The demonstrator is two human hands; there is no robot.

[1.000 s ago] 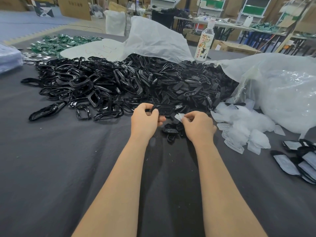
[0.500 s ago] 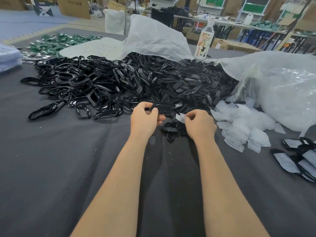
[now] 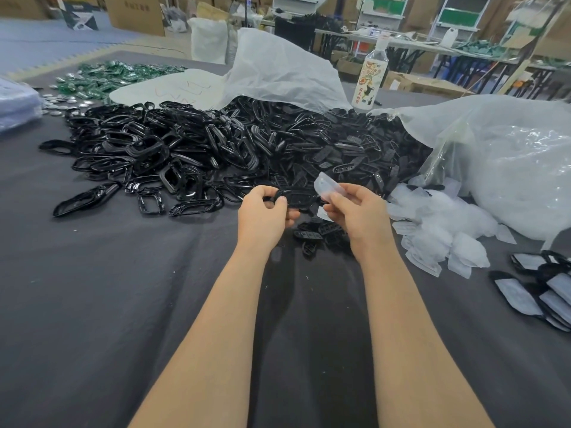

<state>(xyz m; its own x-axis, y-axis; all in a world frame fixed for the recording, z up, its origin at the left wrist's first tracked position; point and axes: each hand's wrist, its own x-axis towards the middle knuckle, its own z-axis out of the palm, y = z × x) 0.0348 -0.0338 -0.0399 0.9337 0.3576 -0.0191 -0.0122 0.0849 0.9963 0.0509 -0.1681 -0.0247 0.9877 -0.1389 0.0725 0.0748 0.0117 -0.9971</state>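
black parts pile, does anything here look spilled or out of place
The black parts lie spilled loose from the open white bag across the table, likely tipped out for the work. The odd one is a labelled drink bottle standing upright at the heap's far edge. Nothing looks damaged.

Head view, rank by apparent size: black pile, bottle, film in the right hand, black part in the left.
1. black pile, by far the largest.
2. bottle, though it stands farther back.
3. film and black part look alike; each is partly covered, so unranked.
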